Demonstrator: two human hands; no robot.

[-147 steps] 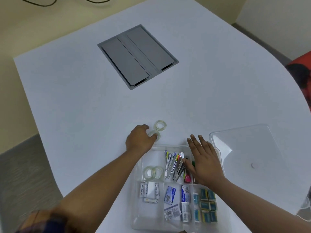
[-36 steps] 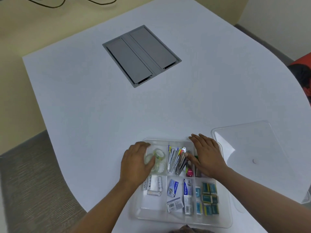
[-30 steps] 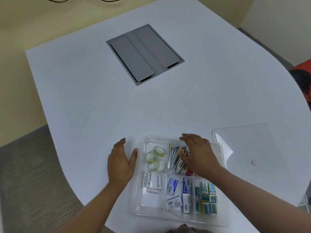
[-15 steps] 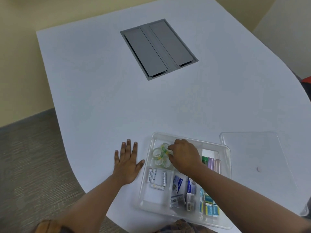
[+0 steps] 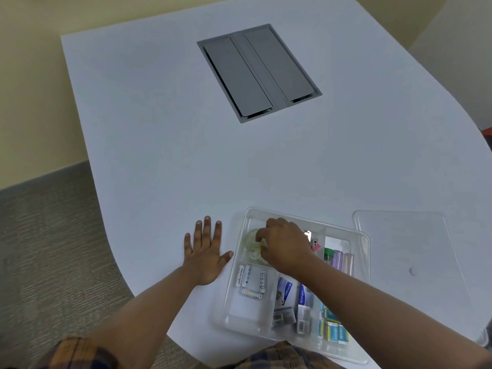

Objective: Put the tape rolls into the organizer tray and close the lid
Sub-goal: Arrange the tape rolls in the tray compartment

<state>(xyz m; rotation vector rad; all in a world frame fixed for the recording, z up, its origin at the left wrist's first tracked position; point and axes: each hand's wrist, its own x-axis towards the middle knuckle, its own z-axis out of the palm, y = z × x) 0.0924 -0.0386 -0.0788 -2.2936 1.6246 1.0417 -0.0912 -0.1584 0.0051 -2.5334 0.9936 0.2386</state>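
White curved surface, grey hatch set in well beyond the tray; carpet and cream wall left of it. Left hand flat just left of the tray, fingers spread, gripping nothing. Right hand curled over the tray's far-left compartment on the tape rolls; grip hidden, cannot tell. Lid off, flat, right of the tray.

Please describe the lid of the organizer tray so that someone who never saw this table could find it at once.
On the white table, find the clear organizer tray at the near edge, full of small supplies. The lid lies flat on the table directly to the right of the tray. Unlike the tray, it is an empty clear sheet with a raised rim and one small round mark near its middle.
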